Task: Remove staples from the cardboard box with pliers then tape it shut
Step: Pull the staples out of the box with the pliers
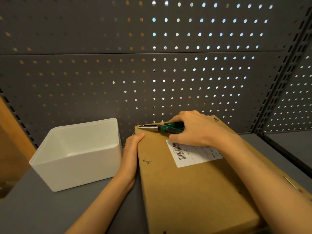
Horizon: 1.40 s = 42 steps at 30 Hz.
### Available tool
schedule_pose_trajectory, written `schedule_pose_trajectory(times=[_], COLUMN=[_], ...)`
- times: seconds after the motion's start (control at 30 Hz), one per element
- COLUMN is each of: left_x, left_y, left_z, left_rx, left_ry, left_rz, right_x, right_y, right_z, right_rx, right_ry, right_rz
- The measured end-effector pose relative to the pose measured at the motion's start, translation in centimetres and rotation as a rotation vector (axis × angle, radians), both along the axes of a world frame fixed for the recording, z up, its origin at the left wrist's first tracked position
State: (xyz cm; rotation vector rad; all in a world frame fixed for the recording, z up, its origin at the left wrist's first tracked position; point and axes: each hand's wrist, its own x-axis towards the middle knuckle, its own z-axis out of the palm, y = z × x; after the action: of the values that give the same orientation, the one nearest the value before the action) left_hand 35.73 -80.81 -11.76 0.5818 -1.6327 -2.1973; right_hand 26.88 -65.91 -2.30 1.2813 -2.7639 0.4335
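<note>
Grasping the green-handled pliers (162,128) near the far edge of the cardboard box (194,188), the right hand (194,130) points their nose leftward, long axis along that edge, toward the far-left corner. The left hand (131,149) grips the box's left edge on the tabletop (50,211).

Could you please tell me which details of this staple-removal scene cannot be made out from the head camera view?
- Pliers handles: mostly covered by the right hand.
- Staple at the plier tips: too small to confirm.
- Shipping label text: blurred, partly under the right wrist.
- Cardboard box near end: cut off by the bottom edge.
- Left hand fingers: hidden behind the box's side.
</note>
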Motion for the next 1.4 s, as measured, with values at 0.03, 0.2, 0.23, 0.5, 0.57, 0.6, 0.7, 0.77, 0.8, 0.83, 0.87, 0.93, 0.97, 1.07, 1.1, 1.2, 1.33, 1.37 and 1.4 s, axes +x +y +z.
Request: schedule_pose_trajectory(times=[0.03,0.2,0.23,0.5,0.57,0.6,0.7,0.77,0.8,0.83,0.87,0.93,0.97,1.07,1.1,1.2,1.33,1.37,1.4], left_x=[0.0,0.1,0.1,0.1,0.1,0.2,0.2,0.2,0.2,0.2,0.2,0.3,0.2,0.2,0.2,0.2,0.3,0.3,0.3], left_y=[0.0,0.0,-0.1,0.0,0.0,0.0,0.1,0.0,0.1,0.1,0.1,0.1,0.1,0.1,0.1,0.3,0.4,0.5,0.5], left_z=[0.0,-0.1,-0.1,0.0,0.0,0.0,0.1,0.1,0.1,0.1,0.1,0.0,-0.1,-0.1,0.0,0.2,0.5,0.6,0.7], left_rx=[-0.002,-0.010,-0.012,-0.002,-0.003,-0.007,-0.005,0.002,0.006,0.012,0.018,0.036,0.044,0.049,0.046,0.031,0.033,0.038,0.040], left_ry=[0.001,-0.001,-0.001,0.007,0.009,0.009,0.009,0.015,0.017,0.018,0.018,0.018,0.019,0.017,0.014,0.018,0.013,0.010,0.011], left_rz=[0.000,0.005,0.005,0.006,0.004,-0.001,-0.003,0.001,0.002,0.005,0.008,0.016,0.019,0.010,0.010,-0.002,0.015,0.024,0.032], right_x=[0.0,0.1,0.2,0.2,0.1,0.2,0.2,0.0,-0.2,-0.5,-0.7,-1.2,-1.2,-0.8,-0.6,-0.3,0.3,0.6,1.0], right_y=[-0.1,-0.1,-0.1,-0.1,0.0,0.1,0.0,0.4,0.8,1.5,2.1,3.1,3.2,2.8,2.6,2.3,1.9,1.7,1.4], right_z=[0.0,0.2,0.3,0.4,0.4,0.4,0.5,0.5,0.6,0.6,0.8,0.9,1.0,1.0,0.9,1.0,1.1,1.1,1.2], right_rx=[0.004,0.003,0.004,-0.017,-0.023,-0.029,-0.047,-0.056,-0.077,-0.117,-0.166,-0.234,-0.248,-0.241,-0.234,-0.225,-0.261,-0.276,-0.291], right_ry=[0.004,-0.004,-0.004,-0.073,-0.091,-0.099,-0.124,-0.158,-0.186,-0.217,-0.241,-0.254,-0.256,-0.282,-0.282,-0.274,-0.287,-0.286,-0.276], right_rz=[0.001,-0.019,-0.023,-0.064,-0.073,-0.074,-0.075,-0.080,-0.093,-0.106,-0.119,-0.144,-0.149,-0.116,-0.105,-0.084,-0.023,-0.004,0.015])
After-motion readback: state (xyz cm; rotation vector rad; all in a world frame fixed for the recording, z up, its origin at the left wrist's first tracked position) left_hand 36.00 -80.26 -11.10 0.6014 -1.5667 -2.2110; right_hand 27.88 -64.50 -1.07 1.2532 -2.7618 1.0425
